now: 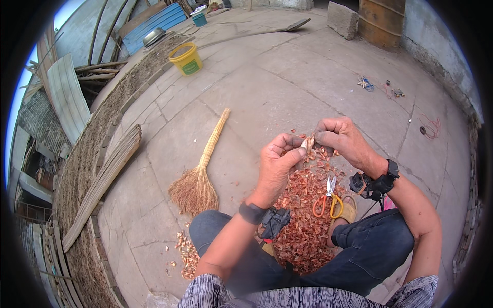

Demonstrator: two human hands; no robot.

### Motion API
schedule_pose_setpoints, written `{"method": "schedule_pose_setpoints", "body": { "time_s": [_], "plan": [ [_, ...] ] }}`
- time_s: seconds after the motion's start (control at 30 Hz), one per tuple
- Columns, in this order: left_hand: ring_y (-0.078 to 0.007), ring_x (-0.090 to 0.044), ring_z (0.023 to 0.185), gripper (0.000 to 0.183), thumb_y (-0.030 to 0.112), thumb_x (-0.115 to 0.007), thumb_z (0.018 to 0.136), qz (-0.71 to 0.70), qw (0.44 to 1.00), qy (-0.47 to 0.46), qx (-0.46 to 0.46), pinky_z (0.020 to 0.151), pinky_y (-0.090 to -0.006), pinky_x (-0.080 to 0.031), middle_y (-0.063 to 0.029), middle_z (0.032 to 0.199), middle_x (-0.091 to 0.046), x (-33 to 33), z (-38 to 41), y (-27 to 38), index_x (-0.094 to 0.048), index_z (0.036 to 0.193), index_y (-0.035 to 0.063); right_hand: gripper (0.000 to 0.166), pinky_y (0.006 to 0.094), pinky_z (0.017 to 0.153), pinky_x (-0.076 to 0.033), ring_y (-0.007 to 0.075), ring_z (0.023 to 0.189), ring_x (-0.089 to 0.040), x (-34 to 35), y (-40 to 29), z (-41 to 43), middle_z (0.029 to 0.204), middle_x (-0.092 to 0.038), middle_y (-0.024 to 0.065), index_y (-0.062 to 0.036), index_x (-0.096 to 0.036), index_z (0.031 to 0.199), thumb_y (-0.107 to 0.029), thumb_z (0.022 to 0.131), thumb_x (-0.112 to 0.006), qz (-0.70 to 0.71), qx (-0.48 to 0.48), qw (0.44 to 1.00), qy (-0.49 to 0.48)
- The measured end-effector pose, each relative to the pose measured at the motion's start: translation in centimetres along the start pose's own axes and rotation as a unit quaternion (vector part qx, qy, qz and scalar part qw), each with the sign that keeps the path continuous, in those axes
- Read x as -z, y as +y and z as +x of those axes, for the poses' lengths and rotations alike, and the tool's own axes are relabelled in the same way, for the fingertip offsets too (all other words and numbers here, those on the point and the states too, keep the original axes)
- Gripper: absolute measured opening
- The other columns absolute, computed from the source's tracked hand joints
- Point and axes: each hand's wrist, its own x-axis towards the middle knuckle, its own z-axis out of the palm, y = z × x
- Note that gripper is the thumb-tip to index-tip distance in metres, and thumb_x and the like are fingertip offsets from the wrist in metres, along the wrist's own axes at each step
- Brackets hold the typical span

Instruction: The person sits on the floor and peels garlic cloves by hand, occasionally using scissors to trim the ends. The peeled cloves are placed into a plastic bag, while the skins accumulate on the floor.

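Note:
Between the fingertips of my left hand (283, 156) and my right hand (339, 138) is a small pale clove (308, 143) with papery skin, probably garlic. Both hands pinch it, partly hiding it. Below them, a heap of reddish-brown papery skins (302, 231) spreads over the ground between my feet. Scissors (327, 198) with one orange and one yellow handle lie on the heap, blades spread, beside my sandal (348, 208). Left of my knee lies a pile of cloves (188, 256) on the concrete.
A straw hand broom (204, 169) lies to the left. Farther off stands a yellow bucket (186, 59). A weathered plank (104, 184) leans along the brick edging of a soil strip (83, 192). Wires and small parts (366, 83) lie at the right. A long-handled shovel (296, 25) rests at the back.

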Motion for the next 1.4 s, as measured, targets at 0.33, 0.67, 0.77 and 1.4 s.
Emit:
{"method": "schedule_pose_setpoints", "body": {
  "time_s": [0.33, 0.67, 0.77, 1.4],
  "plan": [
    [-0.0054, -0.052, 0.071, 0.019, 0.002, -0.06, 0.083, 0.043, 0.999, -0.023, -0.021, 0.06, -0.0194, -0.042, -0.0012, 0.087, -0.061, -0.1, -0.3, -0.1, -0.06, 0.102, 0.0012, 0.012, 0.0219, 0.049, -0.036, 0.0023, 0.057, -0.045, 0.5, -0.2, -0.2, 0.061, -0.054, -0.0038, -0.0002, -0.063, 0.072, -0.007, 0.076, -0.053, -0.03, 0.036, 0.999, -0.02],
    [-0.0044, -0.046, 0.068, 0.024, 0.003, -0.058, 0.083, 0.029, 0.999, -0.019, -0.035, 0.056, -0.0198, -0.037, -0.0017, 0.09, -0.06, 0.0, -0.1, 0.0, -0.057, 0.107, 0.0006, 0.022, 0.0198, 0.046, -0.038, 0.006, 0.051, -0.05, 1.2, 0.3, 0.1, 0.063, -0.058, 0.0002, -0.0032, -0.061, 0.07, -0.019, 0.085, -0.057, 0.079, -0.032, 0.996, 0.013],
    [-0.0072, -0.049, 0.071, 0.034, 0.007, -0.057, 0.085, -0.019, 0.999, -0.016, -0.028, 0.057, -0.0208, -0.039, -0.0054, 0.099, -0.058, 0.1, 0.3, -0.1, -0.051, 0.118, 0.0016, 0.021, 0.0202, 0.047, -0.039, 0.006, 0.052, -0.051, 1.1, 0.5, 0.1, 0.064, -0.058, 0.0005, -0.002, -0.061, 0.073, -0.018, 0.086, -0.058, 0.027, -0.035, 0.999, 0.017],
    [-0.0272, -0.05, 0.112, 0.055, 0.046, -0.036, 0.098, -0.399, 0.914, -0.056, 0.046, 0.1, -0.0411, -0.039, -0.0148, 0.124, -0.051, 0.7, 1.4, -2.4, -0.039, 0.132, 0.0025, 0.02, 0.0343, 0.06, -0.05, 0.0265, 0.068, -0.063, -3.9, 1.2, 0.4, 0.082, -0.061, 0.013, 0.0011, -0.06, 0.09, -0.002, 0.071, -0.064, -0.358, 0.249, 0.9, 0.022]
  ]
}}
